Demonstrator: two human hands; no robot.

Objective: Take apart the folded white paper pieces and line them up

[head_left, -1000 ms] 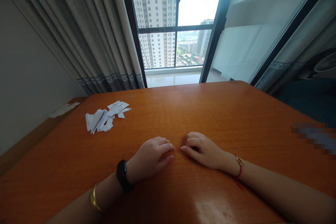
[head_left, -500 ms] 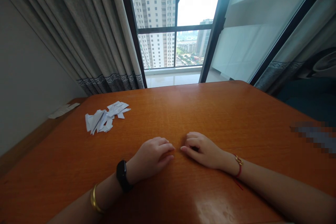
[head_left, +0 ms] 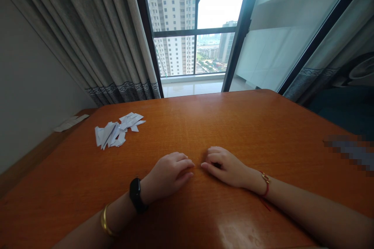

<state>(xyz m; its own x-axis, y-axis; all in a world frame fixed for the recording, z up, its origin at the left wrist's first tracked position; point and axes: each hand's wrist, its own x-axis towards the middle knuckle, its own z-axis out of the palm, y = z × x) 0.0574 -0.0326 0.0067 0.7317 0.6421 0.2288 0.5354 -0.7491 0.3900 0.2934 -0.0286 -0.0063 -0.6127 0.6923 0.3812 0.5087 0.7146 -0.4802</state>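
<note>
My left hand (head_left: 169, 174) rests on the brown wooden table (head_left: 181, 124), its thumb apart from loosely bent fingers and nothing held. A black band (head_left: 136, 195) and a gold bangle (head_left: 105, 221) are on that arm. Just to the right, my right hand (head_left: 224, 166) also lies on the tabletop; its fingers curl, with a gap between thumb and forefinger and nothing visible inside. A red cord bracelet (head_left: 266, 186) circles that wrist. The fingertips of the two hands point at each other without touching. Beyond my left hand lies a loose heap of folded white paper pieces (head_left: 109, 134).
A pale flat strip (head_left: 71, 123) lies on a ledge by the left wall. A grey curtain (head_left: 117, 46) and a glass door with a dark frame (head_left: 236, 46) stand behind the table's far edge. A blurred-out item (head_left: 355, 151) is at the right edge.
</note>
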